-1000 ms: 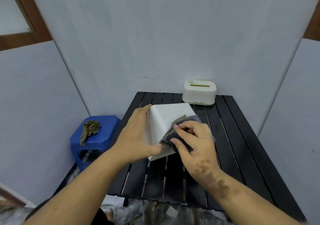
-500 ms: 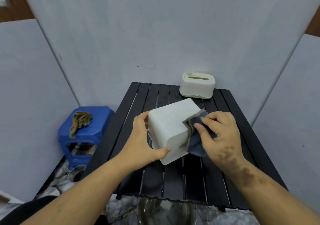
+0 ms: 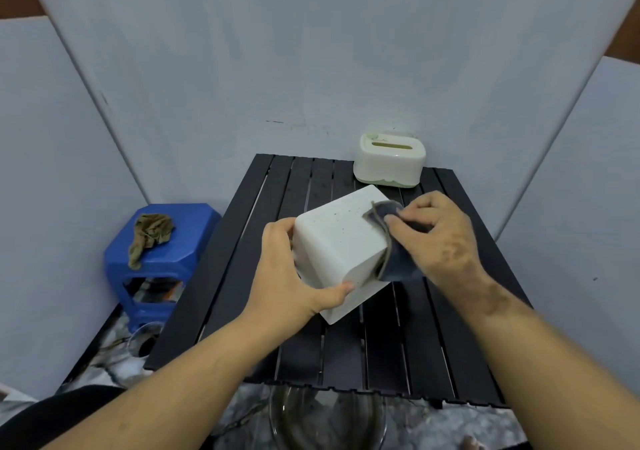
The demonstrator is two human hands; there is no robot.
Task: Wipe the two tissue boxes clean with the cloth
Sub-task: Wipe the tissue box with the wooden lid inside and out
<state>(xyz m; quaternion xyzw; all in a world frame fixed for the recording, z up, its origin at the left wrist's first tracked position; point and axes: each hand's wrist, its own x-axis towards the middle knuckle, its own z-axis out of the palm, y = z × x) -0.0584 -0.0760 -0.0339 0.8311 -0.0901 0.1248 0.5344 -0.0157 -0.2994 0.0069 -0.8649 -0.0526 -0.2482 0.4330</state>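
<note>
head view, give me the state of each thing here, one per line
white tissue box: tilted, lifted, speckled with dirt
grey cloth: pressed on the box's right side
left hand: grips the box
right hand: holds the cloth
green tissue box: upright, untouched at the table's back
brown rag: crumpled on blue stool

I see a black slatted table (image 3: 398, 345) at centre frame. A blue plastic stool (image 3: 152, 269) stands at the left, just beside the table, with a crumpled olive rag (image 3: 149, 234) lying on its seat. A clear glass bowl (image 3: 327, 422) shows at the bottom edge. Grey panels (image 3: 311, 51) fill the background.
</note>
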